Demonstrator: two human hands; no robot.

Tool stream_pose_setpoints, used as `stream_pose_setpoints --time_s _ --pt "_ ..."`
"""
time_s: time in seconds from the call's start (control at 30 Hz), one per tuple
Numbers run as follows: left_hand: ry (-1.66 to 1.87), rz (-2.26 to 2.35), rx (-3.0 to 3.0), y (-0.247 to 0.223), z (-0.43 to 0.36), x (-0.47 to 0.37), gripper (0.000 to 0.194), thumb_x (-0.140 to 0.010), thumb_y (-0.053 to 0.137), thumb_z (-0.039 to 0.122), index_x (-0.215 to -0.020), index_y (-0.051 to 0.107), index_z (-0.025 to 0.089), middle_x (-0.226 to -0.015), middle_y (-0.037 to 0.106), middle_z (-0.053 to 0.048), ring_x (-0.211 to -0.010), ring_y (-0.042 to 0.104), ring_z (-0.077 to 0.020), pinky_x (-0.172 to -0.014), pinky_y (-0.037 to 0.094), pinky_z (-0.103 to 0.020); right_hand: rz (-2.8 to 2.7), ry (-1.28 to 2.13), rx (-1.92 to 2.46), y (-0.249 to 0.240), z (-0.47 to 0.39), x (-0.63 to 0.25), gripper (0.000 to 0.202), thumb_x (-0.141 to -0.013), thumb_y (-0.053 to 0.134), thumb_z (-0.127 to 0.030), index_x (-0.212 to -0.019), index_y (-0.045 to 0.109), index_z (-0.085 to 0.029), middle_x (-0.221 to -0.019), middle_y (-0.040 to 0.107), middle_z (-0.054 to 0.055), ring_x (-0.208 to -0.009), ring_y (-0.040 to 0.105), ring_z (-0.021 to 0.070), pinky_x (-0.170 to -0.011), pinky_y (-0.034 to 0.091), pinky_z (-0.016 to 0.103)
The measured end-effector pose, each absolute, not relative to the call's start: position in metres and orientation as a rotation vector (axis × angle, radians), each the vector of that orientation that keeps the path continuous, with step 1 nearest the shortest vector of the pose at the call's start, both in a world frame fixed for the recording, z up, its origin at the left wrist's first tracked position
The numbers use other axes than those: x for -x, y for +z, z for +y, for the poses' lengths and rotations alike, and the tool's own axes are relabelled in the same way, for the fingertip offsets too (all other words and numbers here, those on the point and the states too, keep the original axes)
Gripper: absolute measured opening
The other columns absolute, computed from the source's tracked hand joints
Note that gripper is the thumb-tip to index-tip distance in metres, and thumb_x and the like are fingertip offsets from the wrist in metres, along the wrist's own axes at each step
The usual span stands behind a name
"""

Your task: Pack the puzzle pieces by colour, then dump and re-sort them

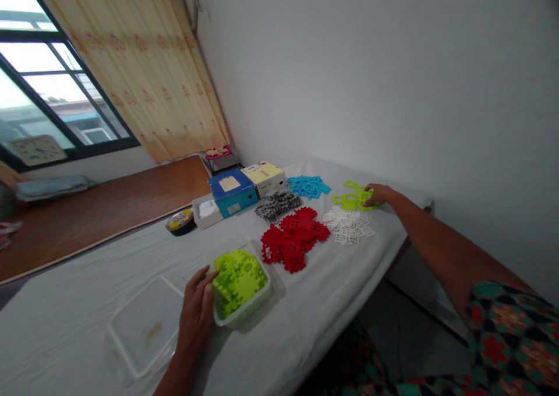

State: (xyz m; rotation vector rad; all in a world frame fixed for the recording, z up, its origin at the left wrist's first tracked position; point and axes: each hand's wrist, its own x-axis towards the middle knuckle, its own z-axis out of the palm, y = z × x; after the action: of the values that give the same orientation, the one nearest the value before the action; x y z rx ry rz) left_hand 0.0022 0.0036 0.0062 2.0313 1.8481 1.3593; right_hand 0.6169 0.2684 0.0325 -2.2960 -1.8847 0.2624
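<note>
A clear plastic container (255, 304) full of lime-green notched plastic pieces (240, 282) stands on the cloth-covered table. At its left side my left hand (198, 303) grips the rim, fingertips over the edge near the pieces. Further back on the right, my right hand (378, 194) has its bent fingers closed on pieces in a small lime-green pile (347, 201); exactly which pieces is hard to make out. Just in front of that pile lie white lattice pieces (348, 224). Red notched pieces (293, 239) are heaped between the container and the white ones.
Grey pieces (278, 204) and blue pieces (308, 186) lie toward the back. Behind stand a blue box (233, 192), a yellow-and-white box (263, 176), a small white box (207, 211) and a tape roll (180, 222). A clear lid (146, 326) lies left of my left hand.
</note>
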Motion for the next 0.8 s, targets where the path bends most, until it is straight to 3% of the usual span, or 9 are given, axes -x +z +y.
stream_pose_setpoints --time_s 0.13,0.37,0.5,0.7,0.8 --pt "1.355 1.847 -2.024 0.007 0.003 -0.003 0.046 -0.095 0.033 0.051 -0.115 0.064 0.022 -0.134 0.051 -0.008 -0.128 0.047 -0.0253 -0.112 0.038 -0.047 -1.780 0.404 2.270 0.036 0.266 -0.619 0.075 -0.053 0.084 -0.033 -0.122 0.059 -0.019 -0.122 0.063 0.013 -0.101 0.063 0.0286 -0.078 0.051 0.035" --pt "1.360 1.828 -2.002 0.008 0.003 -0.003 0.045 -0.096 0.034 0.049 -0.116 0.064 0.023 -0.135 0.050 -0.009 -0.128 0.047 -0.0253 -0.113 0.036 -0.048 -1.434 0.601 2.073 0.045 0.252 -0.626 0.077 -0.064 0.077 -0.035 -0.134 0.050 -0.017 -0.100 0.068 0.010 -0.061 0.055 0.0133 -0.052 0.044 0.025" --pt "1.360 1.834 -2.009 0.007 0.004 -0.003 0.046 -0.096 0.034 0.050 -0.116 0.064 0.022 -0.134 0.050 -0.009 -0.128 0.047 -0.0260 -0.113 0.036 -0.049 -1.726 0.926 2.030 0.048 0.248 -0.618 0.065 -0.067 0.075 -0.044 -0.127 0.060 -0.022 -0.090 0.068 0.005 -0.060 0.055 0.0128 -0.054 0.043 0.025" --pt "1.356 1.837 -2.038 0.006 0.005 -0.001 0.046 -0.096 0.034 0.049 -0.116 0.064 0.022 -0.134 0.051 -0.009 -0.129 0.046 -0.0259 -0.113 0.036 -0.048 -1.983 0.774 2.138 0.053 0.251 -0.608 0.077 -0.055 0.083 -0.045 -0.124 0.065 -0.017 -0.116 0.066 0.013 -0.087 0.063 0.0234 -0.067 0.049 0.031" --pt "1.362 1.830 -2.042 0.005 0.005 -0.001 0.046 -0.096 0.033 0.049 -0.116 0.064 0.021 -0.134 0.051 -0.009 -0.128 0.047 -0.0256 -0.112 0.037 -0.048 -2.037 0.737 2.154 0.054 0.248 -0.607 0.061 -0.054 0.082 -0.045 -0.105 0.073 -0.012 -0.096 0.071 0.012 -0.075 0.064 0.0222 -0.061 0.049 0.031"
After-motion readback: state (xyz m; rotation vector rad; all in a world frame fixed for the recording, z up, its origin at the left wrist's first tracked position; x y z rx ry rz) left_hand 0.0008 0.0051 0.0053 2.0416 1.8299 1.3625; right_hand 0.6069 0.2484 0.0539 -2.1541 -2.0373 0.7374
